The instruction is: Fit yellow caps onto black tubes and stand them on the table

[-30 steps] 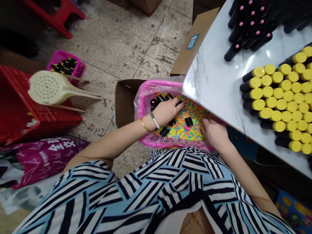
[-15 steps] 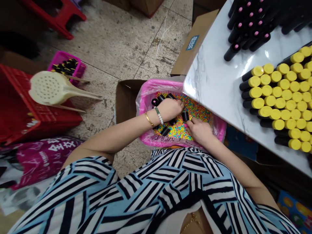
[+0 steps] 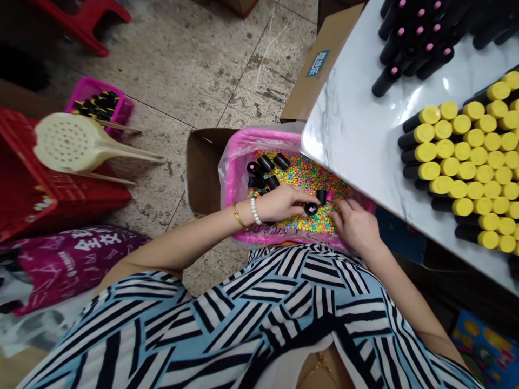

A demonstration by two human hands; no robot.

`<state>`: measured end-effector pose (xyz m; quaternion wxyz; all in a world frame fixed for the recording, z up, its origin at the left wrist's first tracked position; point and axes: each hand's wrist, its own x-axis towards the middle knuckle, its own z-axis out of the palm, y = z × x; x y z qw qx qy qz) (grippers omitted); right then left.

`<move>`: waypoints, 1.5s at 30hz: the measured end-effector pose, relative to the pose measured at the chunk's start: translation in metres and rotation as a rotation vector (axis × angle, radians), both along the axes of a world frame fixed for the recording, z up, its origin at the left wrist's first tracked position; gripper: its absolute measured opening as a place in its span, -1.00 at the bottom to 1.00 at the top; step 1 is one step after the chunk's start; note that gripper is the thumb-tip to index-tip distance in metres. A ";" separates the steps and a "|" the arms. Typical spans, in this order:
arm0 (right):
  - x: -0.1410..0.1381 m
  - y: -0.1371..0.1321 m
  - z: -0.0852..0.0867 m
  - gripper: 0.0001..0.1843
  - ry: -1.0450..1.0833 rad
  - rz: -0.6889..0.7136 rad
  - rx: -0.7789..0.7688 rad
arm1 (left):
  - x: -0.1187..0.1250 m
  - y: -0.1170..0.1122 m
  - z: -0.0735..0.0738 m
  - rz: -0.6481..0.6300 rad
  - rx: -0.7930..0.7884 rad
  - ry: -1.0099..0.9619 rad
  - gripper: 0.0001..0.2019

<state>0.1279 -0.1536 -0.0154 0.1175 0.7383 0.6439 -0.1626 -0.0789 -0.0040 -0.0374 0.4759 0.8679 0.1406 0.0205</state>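
Note:
A pink basin (image 3: 239, 141) lined with clear plastic holds many tiny coloured balls (image 3: 300, 168). Over the balls, my left hand (image 3: 281, 204) pinches a short black tube (image 3: 311, 209) whose round end shows a pink centre. Beside it, my right hand (image 3: 359, 222) has its fingers closed at the pink end (image 3: 330, 195) of another black tube (image 3: 321, 196); its fingertips are partly hidden. The two tubes are close together, perhaps touching. Several more black tubes (image 3: 265, 163) lie on the balls at the basin's left side.
The marble-patterned table (image 3: 336, 124) overhangs the basin's right side. On it are rows of yellow-capped black tubes (image 3: 458, 167) and black tubes with pink tips (image 3: 387, 81). At left are a cream perforated stool (image 3: 67, 141), a red crate (image 3: 81, 200) and a small pink basket (image 3: 125, 111).
My left hand has come down and right, away from the tubes at the left, with a black tube now in its fingers. My right hand has shifted right, its tube moving along.

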 end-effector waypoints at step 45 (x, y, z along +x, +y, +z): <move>0.226 -0.112 0.215 -0.58 0.320 -0.481 0.580 | 0.001 -0.048 -0.034 -0.040 0.442 0.327 -0.65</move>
